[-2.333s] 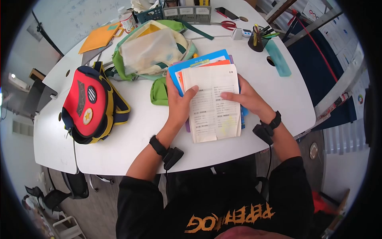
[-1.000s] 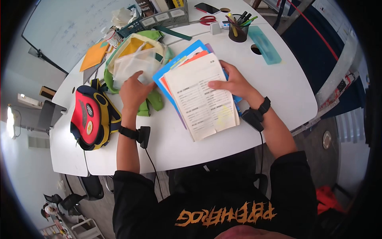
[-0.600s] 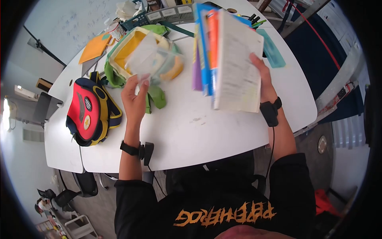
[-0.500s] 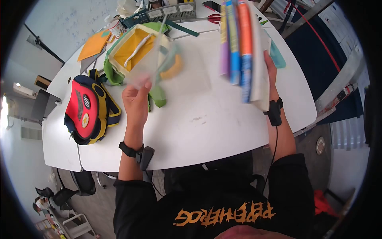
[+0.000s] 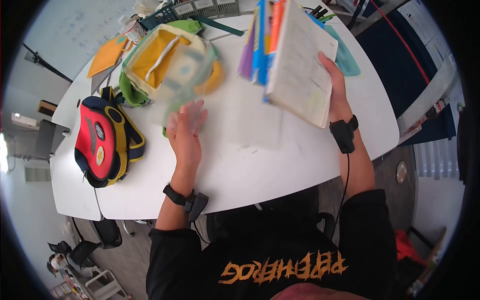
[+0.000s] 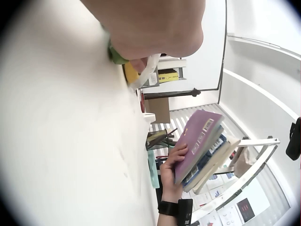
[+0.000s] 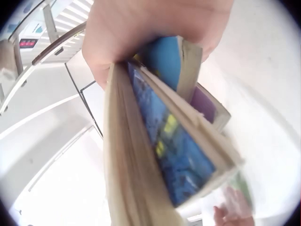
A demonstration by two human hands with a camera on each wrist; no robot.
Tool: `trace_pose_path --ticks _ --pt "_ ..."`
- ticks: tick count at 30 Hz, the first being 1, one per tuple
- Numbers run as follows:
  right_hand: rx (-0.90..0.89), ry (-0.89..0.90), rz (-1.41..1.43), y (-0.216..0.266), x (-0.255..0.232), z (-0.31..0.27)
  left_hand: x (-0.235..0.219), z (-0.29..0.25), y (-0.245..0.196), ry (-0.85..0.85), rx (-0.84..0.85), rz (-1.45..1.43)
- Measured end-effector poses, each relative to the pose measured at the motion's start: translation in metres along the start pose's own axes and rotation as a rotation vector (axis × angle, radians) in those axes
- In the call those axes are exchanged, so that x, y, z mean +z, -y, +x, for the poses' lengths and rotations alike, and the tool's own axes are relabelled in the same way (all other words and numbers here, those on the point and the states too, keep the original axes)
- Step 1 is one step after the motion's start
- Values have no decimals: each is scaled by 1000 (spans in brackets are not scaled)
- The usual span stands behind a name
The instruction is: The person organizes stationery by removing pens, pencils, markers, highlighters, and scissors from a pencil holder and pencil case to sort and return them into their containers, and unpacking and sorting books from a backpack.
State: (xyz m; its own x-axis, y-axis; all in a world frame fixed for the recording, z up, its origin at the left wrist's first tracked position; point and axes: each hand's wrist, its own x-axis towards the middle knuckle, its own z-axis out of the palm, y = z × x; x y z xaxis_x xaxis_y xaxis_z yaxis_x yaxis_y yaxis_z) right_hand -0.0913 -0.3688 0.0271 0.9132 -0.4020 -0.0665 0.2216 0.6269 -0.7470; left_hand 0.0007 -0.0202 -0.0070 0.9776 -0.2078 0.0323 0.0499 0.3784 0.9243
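Observation:
In the head view my left hand [image 5: 187, 125] pinches a translucent plastic folder [image 5: 255, 117], which hangs blurred over the table and partly over the green and cream bag [image 5: 137, 57]. My right hand [image 5: 336, 82] grips several books [image 5: 302, 67] at their right side, tilted above the table; a whitish one faces up, with orange, blue and purple ones beside it. The left wrist view shows the purple book [image 6: 200, 136] outermost, with my right hand [image 6: 174, 165] round its edge. In the right wrist view the books' page edges [image 7: 136, 155] fan apart below my right hand [image 7: 155, 28].
A red and navy backpack [image 5: 97, 140] lies at the left of the white table [image 5: 240, 185]. Orange envelopes [image 5: 107, 55], a cup [image 5: 132, 31] and a grey basket [image 5: 205, 7] stand or lie at the back. Right of the books is a teal case [image 5: 345, 52].
My left hand let go of the books, took the folder off the bag and drew it right and nearer, uncovering the yellow lining. My right hand lifted the books off the table and tilted them.

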Motion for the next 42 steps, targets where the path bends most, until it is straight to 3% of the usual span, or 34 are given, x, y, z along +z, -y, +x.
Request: trace_pose_path --ticks 1,3,5,8,13,15,22,24,28,31,33,34,36,37,39,42 --pt "6 -7 -3 -2 -2 1 1 -1 0 -3 -9 -1" --pt "13 91 -306 -8 0 2 1 -2 0 26 15 -10" --pt "49 98 -347 -16 7 -1 2 -1 -1 28 32 -26" --pt "226 57 -530 -34 13 -4 3 -4 -2 38 56 -52" --pt "253 79 -489 -38 23 -14 12 -10 0 91 45 -44" --pt "199 37 -571 -43 24 -14 9 -9 1 191 57 -48" --pt "196 108 -680 -38 20 -13 17 -11 -9 120 -8 -48" --pt "296 57 -557 -36 31 -22 15 -11 -6 80 -8 -80" --pt "329 52 -399 -41 43 -34 15 -12 -5 23 -43 -123" --pt "233 101 -584 -48 36 -33 19 -11 -6 -27 -111 -183" --pt "41 243 -1024 -43 29 -27 12 -9 -3 51 -112 -163" --pt "51 235 -1020 -41 27 -26 9 -10 -2 51 -124 -159" --pt "116 -28 -1191 -29 35 -23 10 -10 -6 129 -70 -29" --pt "110 -30 -1193 -31 28 -19 8 -7 -4 133 -66 -32" --pt "-160 14 -1459 -38 9 -13 0 -6 3 224 -31 35" --pt "-283 -84 -1642 -34 7 -10 -8 -11 -1 260 -51 -38"
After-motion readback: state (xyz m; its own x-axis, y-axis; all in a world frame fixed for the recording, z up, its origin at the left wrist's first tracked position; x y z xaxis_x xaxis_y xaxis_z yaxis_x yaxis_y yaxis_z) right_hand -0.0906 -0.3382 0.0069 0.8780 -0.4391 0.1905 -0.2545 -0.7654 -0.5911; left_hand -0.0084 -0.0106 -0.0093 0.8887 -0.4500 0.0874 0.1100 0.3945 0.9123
